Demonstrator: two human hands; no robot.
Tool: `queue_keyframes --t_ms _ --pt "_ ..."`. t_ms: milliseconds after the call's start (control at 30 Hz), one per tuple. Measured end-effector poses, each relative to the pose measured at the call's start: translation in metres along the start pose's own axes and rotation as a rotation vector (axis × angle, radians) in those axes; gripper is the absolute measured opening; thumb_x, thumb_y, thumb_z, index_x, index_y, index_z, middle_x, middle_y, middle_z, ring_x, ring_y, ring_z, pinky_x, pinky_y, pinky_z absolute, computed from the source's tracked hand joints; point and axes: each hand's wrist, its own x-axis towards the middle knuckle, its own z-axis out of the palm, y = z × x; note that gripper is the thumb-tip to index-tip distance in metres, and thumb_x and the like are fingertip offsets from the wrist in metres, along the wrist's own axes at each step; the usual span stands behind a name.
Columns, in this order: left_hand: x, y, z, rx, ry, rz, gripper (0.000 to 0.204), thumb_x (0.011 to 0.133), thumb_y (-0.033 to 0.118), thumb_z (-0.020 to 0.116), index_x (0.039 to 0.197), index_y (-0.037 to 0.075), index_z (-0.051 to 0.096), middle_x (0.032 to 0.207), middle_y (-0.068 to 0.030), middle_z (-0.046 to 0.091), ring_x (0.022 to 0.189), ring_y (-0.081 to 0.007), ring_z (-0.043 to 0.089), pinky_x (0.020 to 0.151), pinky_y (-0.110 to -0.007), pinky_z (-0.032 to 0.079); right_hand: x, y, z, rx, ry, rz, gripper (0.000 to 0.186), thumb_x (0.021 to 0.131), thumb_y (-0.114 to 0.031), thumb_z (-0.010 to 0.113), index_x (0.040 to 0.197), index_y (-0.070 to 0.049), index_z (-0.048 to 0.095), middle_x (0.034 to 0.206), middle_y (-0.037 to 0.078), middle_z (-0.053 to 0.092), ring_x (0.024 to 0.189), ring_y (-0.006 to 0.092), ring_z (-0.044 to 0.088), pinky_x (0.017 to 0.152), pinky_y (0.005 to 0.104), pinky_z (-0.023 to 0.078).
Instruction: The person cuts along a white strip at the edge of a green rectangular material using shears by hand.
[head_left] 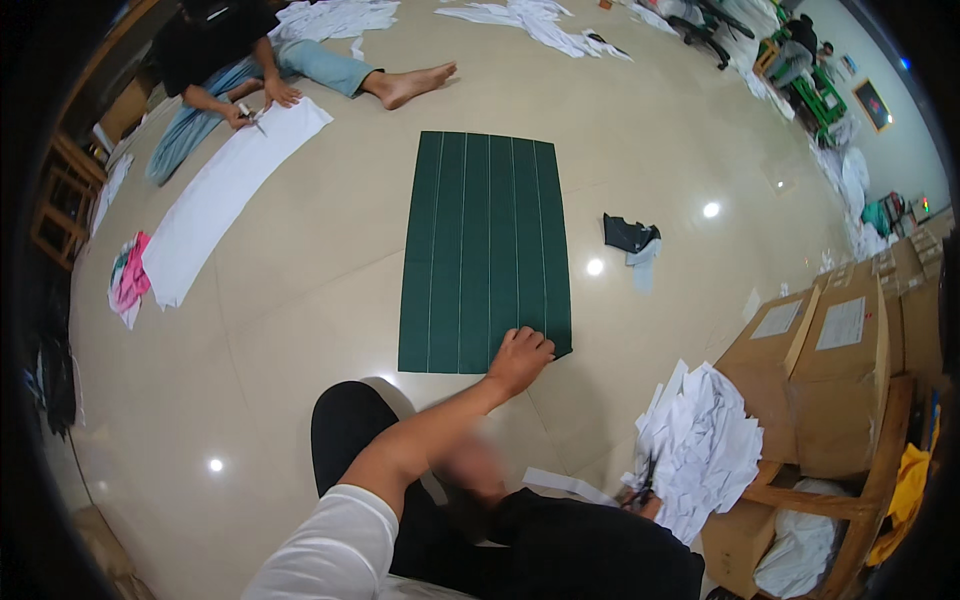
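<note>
A dark green sheet [478, 240] with thin pale lengthwise lines lies flat on the floor before me. My left hand [523, 355] reaches across to its near right part, fingers curled on it by the slightly raised corner. Low at my right, my right hand [643, 503] is partly hidden around black-handled scissors [645, 480]. These are beside a heap of white scraps [705, 435] and a narrow white strip [565, 482]. My black-clad legs [350, 430] are below the sheet.
A co-worker [215, 50] sits at upper left, hands with scissors on long white cloth [230, 200]. Pink cloth [130, 280] lies left, dark and grey pieces [628, 235] right of the sheet. Cardboard boxes [835, 380] and a wooden frame [815, 503] crowd my right; other people [795, 50] work far right.
</note>
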Motion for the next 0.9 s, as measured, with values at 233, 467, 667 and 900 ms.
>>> queue_keyframes --t_ms 233,467,667,900 --pt "0.026 0.01 -0.021 -0.564 -0.071 -0.567 0.02 0.105 0.025 0.049 0.116 0.01 0.058 0.106 -0.0124 0.07 0.119 -0.0277 0.056 0.102 -0.048 0.039 0.077 -0.173 0.009 0.066 -0.065 -0.48 0.033 0.092 -0.026 0.056 0.113 -0.002 0.061 0.116 0.017 0.061 0.11 0.0326 0.058 0.09 0.0479 0.046" --pt "-0.008 -0.003 -0.007 -0.131 0.018 -0.047 0.031 0.099 0.017 0.056 0.13 0.011 0.056 0.126 -0.0097 0.062 0.127 -0.0294 0.051 0.107 -0.048 0.036 0.077 -0.178 -0.007 0.111 -0.212 -0.408 0.038 0.091 -0.027 0.056 0.118 -0.001 0.061 0.122 0.017 0.061 0.12 0.0323 0.054 0.096 0.0476 0.043" --pt "-0.016 0.025 0.001 -0.292 -0.324 0.156 0.046 0.091 0.003 0.06 0.135 0.013 0.055 0.13 -0.0081 0.057 0.125 -0.0322 0.051 0.108 -0.049 0.039 0.079 -0.149 0.015 0.134 -0.203 -0.638 0.028 0.089 -0.017 0.065 0.114 -0.004 0.064 0.115 0.014 0.063 0.111 0.0355 0.059 0.096 0.0495 0.043" --pt "-0.026 0.054 0.001 -0.042 -0.22 0.352 0.06 0.09 0.007 0.061 0.147 0.01 0.044 0.147 -0.0154 0.045 0.145 -0.0372 0.034 0.12 -0.052 0.028 0.086 -0.143 0.046 0.376 -0.158 -0.625 0.037 0.087 -0.017 0.064 0.123 -0.007 0.063 0.124 0.015 0.063 0.121 0.0343 0.055 0.097 0.0499 0.042"
